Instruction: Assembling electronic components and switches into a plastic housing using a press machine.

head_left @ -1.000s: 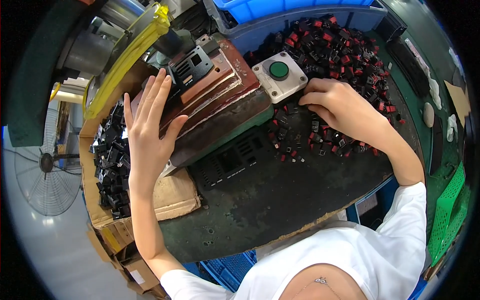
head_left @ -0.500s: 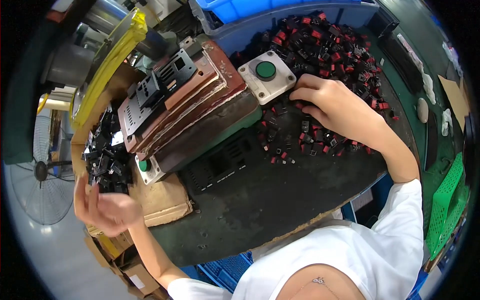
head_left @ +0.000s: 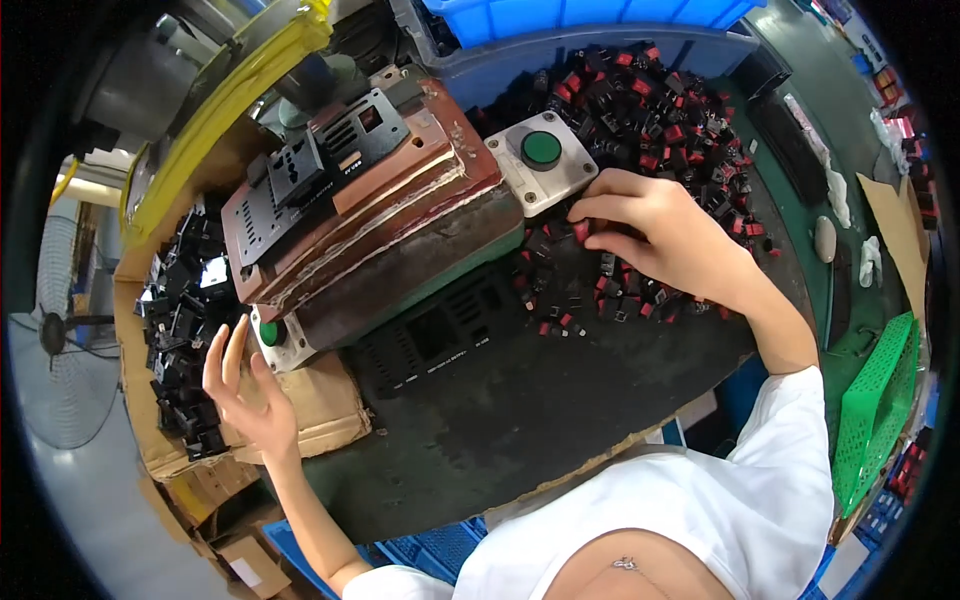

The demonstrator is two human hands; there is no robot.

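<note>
My right hand (head_left: 665,232) is closed, its thumb and fingertips pinching a small red-and-black rocker switch (head_left: 580,231). It is just below a white button box (head_left: 565,185) with a round green push button (head_left: 541,150). Behind and beneath that hand spreads a heap of similar switches (head_left: 670,110). My left hand (head_left: 258,408) is empty, fingers apart, close to a second green push button (head_left: 269,334). Between the two buttons stands a reddish-brown block fixture (head_left: 390,195), carrying a dark slotted panel (head_left: 262,228). Another black slotted panel (head_left: 430,338) lies on the table before it.
A cardboard box (head_left: 135,350) at the left holds black plastic parts (head_left: 185,310). Blue bins (head_left: 600,22) stand at the back. To the right are a green perforated basket (head_left: 870,410) and a grey stone-like object (head_left: 824,239). Yellow-wrapped machinery (head_left: 220,110) rises at upper left.
My left hand has moved right and up, toward the left green button. My right hand has shifted slightly, and a red-and-black switch now shows between its fingertips. The whole view has turned a little.
</note>
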